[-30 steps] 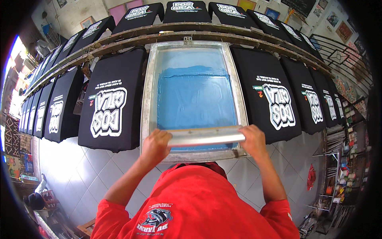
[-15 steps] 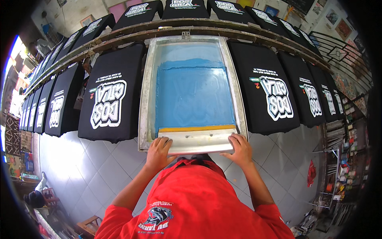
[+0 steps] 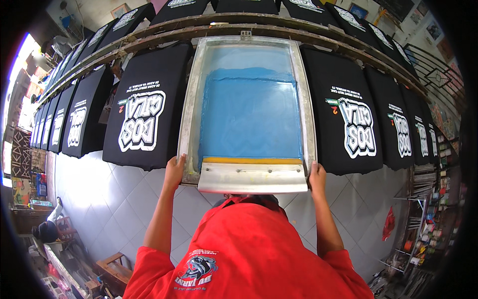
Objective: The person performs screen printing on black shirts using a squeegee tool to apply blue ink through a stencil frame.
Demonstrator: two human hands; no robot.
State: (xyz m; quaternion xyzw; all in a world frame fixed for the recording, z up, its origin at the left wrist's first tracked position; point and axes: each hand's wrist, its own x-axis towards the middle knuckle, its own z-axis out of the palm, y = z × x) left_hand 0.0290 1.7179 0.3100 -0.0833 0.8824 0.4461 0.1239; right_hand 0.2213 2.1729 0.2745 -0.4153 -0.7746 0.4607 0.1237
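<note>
A screen printing frame (image 3: 188, 114) with a pale, worn rim lies in front of me, its mesh (image 3: 249, 119) coated blue. Across its near end rests a squeegee (image 3: 254, 177) with a metal handle and a yellow blade edge, no hand on it. My left hand (image 3: 174, 172) is closed on the frame's near left side. On the near right side, my right hand (image 3: 317, 178) grips the frame, thumb up along the edge. The undersides of both hands' grips are hidden.
Black printed T-shirts (image 3: 142, 107) on boards line both sides of the frame, such as the right-hand shirt (image 3: 343, 99). A wooden rail (image 3: 269, 34) runs behind, with more shirts beyond. A wooden stool (image 3: 115, 266) stands low left; a cluttered shelf (image 3: 423, 224) stands right.
Both hands have let go of the squeegee and moved outward to the frame's two sides. The squeegee stays at the near end of the mesh. The view has shifted slightly.
</note>
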